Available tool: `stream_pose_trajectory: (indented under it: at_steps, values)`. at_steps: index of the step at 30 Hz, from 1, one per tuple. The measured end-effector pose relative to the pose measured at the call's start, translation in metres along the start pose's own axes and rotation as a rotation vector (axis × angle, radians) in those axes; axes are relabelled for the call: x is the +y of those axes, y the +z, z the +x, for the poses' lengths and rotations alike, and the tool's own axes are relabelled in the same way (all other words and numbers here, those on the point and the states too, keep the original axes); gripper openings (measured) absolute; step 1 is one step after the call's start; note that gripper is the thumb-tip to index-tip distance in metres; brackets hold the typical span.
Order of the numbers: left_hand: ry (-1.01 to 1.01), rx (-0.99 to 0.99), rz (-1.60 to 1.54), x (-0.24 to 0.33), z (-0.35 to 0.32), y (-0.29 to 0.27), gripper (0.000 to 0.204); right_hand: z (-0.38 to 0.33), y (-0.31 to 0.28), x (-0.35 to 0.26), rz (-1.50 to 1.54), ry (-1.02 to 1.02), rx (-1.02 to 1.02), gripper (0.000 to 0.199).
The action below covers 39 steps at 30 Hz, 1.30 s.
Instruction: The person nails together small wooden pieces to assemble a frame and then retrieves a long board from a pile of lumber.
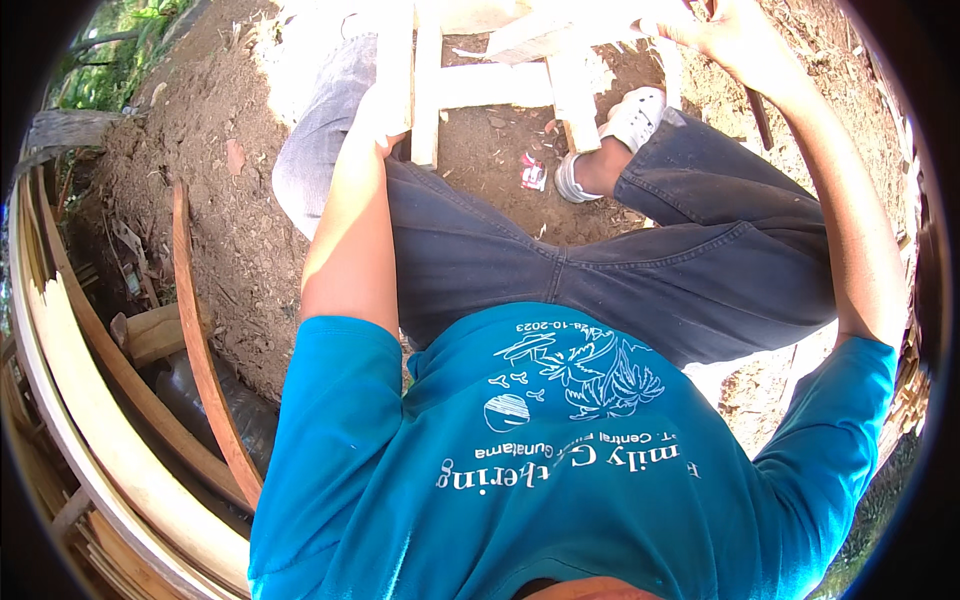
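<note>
One wooden frame point(490, 88) of pale timber stands on the bare ground point(240, 250), ahead of the seated person and between the legs; glare washes out its far part. Two uprights show side by side at its left edge, one leg point(572, 105) at its right, and one crosspiece clearly joins them low down. The left hand point(383, 118) is at the outer of the two uprights, but its fingers are too hidden and bright to tell whether they grip. The right hand point(725, 42), raised beyond the frame's right edge, has its fingers around one dark bar point(758, 115), the fingertips lost in glare. One white shoe point(635, 118) and one red-and-white packet point(533, 172) are near the leg. Toward the ground's left edge are one reddish curved strip point(195, 330), several pale strips point(100, 430), one wood block point(155, 335) and one clear plastic container point(252, 412).
</note>
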State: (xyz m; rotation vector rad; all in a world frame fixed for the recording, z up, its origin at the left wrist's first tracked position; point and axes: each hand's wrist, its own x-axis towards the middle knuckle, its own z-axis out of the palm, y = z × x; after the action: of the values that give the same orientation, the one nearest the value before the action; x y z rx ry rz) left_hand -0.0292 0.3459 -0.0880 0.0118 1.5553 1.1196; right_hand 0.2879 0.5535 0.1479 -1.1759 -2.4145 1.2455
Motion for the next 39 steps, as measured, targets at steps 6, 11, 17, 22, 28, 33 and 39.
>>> stream_pose_trajectory:
  at_steps: [6,11,17,22,28,33,39]
  values:
    - [-0.262,-0.051,0.174,-0.02,0.015,-0.023,0.049,-0.012,-0.002,0.004,-0.091,0.031,-0.077,0.072]
    - [-0.254,-0.139,0.326,-0.017,0.027,0.018,0.051,-0.01,-0.028,0.021,-0.174,-0.14,0.001,0.037]
    - [-0.188,-0.177,0.426,-0.005,0.016,0.022,0.053,0.003,-0.04,0.053,-0.18,0.043,-0.02,0.076]
    - [0.024,-0.129,0.509,-0.003,-0.019,0.009,0.055,0.014,-0.046,0.055,-0.149,-0.076,-0.004,0.082]
    - [0.792,-0.039,0.796,0.048,-0.121,0.058,0.058,0.015,-0.067,0.05,-0.031,-0.125,-0.009,0.082]
    - [0.924,0.072,0.828,0.059,-0.13,0.083,0.06,-0.009,-0.106,0.102,-0.034,-0.184,0.264,0.051]
    - [0.644,0.057,0.776,0.024,-0.162,0.089,0.056,-0.076,-0.15,0.062,-0.274,0.087,0.466,0.055]
